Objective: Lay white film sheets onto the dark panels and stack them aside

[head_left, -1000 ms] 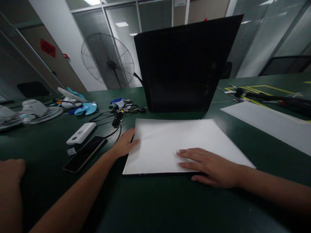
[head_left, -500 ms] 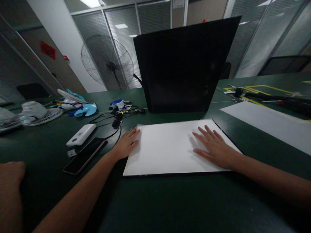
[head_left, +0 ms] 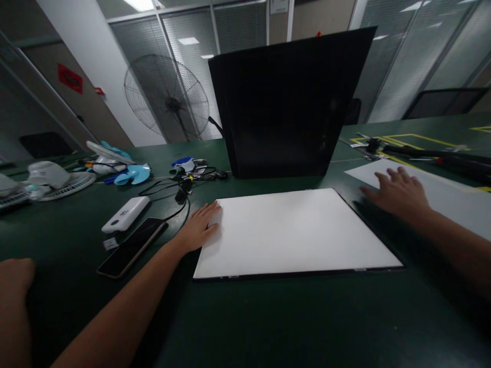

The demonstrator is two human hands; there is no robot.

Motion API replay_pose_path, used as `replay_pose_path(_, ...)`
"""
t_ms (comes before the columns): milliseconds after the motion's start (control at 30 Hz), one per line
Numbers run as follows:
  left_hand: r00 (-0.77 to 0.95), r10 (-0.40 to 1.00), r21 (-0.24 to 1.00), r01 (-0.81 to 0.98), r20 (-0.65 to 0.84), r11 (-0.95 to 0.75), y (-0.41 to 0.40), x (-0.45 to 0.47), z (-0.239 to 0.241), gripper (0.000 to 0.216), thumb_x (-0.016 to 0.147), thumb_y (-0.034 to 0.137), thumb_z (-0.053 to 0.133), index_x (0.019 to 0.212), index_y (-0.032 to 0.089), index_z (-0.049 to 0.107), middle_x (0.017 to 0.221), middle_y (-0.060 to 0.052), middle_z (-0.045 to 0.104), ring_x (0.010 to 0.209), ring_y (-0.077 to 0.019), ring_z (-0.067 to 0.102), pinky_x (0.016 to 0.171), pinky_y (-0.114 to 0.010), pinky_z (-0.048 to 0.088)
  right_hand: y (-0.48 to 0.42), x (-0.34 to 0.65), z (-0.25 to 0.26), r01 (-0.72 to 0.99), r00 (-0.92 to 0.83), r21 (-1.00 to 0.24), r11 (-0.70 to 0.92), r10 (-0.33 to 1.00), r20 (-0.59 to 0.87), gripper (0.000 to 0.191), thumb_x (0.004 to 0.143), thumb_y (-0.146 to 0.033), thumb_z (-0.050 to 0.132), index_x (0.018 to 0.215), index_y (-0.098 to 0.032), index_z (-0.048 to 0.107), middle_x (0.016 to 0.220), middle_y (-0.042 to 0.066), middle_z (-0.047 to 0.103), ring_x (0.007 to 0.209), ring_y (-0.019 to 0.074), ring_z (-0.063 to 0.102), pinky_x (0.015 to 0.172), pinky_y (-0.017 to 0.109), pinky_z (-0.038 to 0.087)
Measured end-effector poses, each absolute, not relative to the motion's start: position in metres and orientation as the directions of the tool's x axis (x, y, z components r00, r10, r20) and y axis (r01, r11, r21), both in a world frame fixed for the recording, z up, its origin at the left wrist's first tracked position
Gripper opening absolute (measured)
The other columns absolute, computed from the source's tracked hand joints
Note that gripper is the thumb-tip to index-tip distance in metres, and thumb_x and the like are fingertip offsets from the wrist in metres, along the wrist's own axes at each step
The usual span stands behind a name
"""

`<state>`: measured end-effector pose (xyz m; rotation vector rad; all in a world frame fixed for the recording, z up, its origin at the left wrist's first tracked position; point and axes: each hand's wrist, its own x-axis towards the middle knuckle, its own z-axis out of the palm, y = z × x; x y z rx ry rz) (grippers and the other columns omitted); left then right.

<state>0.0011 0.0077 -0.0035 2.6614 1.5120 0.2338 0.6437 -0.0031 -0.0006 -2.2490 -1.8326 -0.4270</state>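
A flat white panel with a thin dark frame (head_left: 295, 232) lies on the dark green table in front of me. My left hand (head_left: 199, 225) rests on its left edge, fingers stretched out and holding nothing. Off the panel to the right, my right hand (head_left: 401, 191) is raised with its fingers apart, nearest to a white sheet (head_left: 456, 204). That hand covers part of the sheet; whether it touches it I cannot tell. Behind the white panel stands a large black panel (head_left: 287, 107), leaning slightly.
Left of my left hand lie a phone (head_left: 132, 248) and a white power bank (head_left: 126, 214). Beyond them are cables (head_left: 184, 189) and small white fans (head_left: 49, 176). Another person's hand (head_left: 15, 278) is at the left edge. Dark tools (head_left: 425, 152) lie far right.
My right hand has lifted off the white panel and moved right, over beside the white sheet. My left hand stays on the panel's left edge.
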Motion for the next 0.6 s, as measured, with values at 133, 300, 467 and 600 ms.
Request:
replay_pose_path(133, 0.499, 0.862, 0.137, 0.851, 0.093, -0.508, 0.007, 0.001, -0.003, 0.065, 0.101, 0.043, 0.039, 0.159, 0.015, 0.036, 0.17, -0.012, 0.029, 0.157, -0.0337, 0.027, 0.127, -0.056, 0.022, -0.008, 0.688, 0.008, 0.897, 0.44, -0.038, -0.44, 0.883, 0.167, 0.085, 0.094, -0.07, 0.042, 0.145, -0.003, 0.053, 0.151, 0.036, 0.041, 0.14, 0.0503, 0.038, 0.104, 0.069, 0.036)
replay_pose_path(300, 0.492, 0.863, 0.13, 0.854, 0.112, -0.504, 0.006, 0.003, -0.003, 0.066, 0.103, 0.053, 0.037, 0.159, 0.017, 0.038, 0.169, -0.011, 0.032, 0.156, -0.0343, 0.029, 0.126, -0.056, 0.025, -0.018, 0.675, 0.019, 0.885, 0.465, -0.003, -0.466, 0.882, 0.078, 0.058, 0.102, -0.05, 0.035, 0.125, -0.006, 0.066, 0.122, 0.033, 0.063, 0.109, 0.0431, 0.063, 0.083, 0.058, 0.048)
replay_pose_path(467, 0.491, 0.86, 0.127, 0.853, 0.138, -0.507, 0.006, 0.005, -0.005, 0.074, 0.101, 0.064, 0.038, 0.158, 0.017, 0.039, 0.168, -0.012, 0.033, 0.155, -0.0353, 0.03, 0.126, -0.057, 0.025, -0.035, 0.617, 0.043, 0.92, 0.368, 0.087, -0.381, 0.92, 0.135, 0.043, 0.102, -0.022, 0.029, 0.116, -0.005, 0.066, 0.109, 0.031, 0.065, 0.098, 0.037, 0.068, 0.075, 0.047, 0.047)
replay_pose_path(600, 0.478, 0.868, 0.135, 0.859, 0.135, -0.494, 0.005, 0.006, -0.003, 0.076, 0.101, 0.067, 0.035, 0.158, 0.017, 0.04, 0.168, -0.012, 0.034, 0.155, -0.0356, 0.03, 0.126, -0.056, 0.026, -0.049, 0.553, 0.055, 0.958, 0.208, 0.165, -0.234, 0.965, 0.159, 0.04, 0.103, -0.026, 0.032, 0.118, -0.004, 0.063, 0.099, 0.028, 0.066, 0.089, 0.037, 0.069, 0.071, 0.045, 0.047)
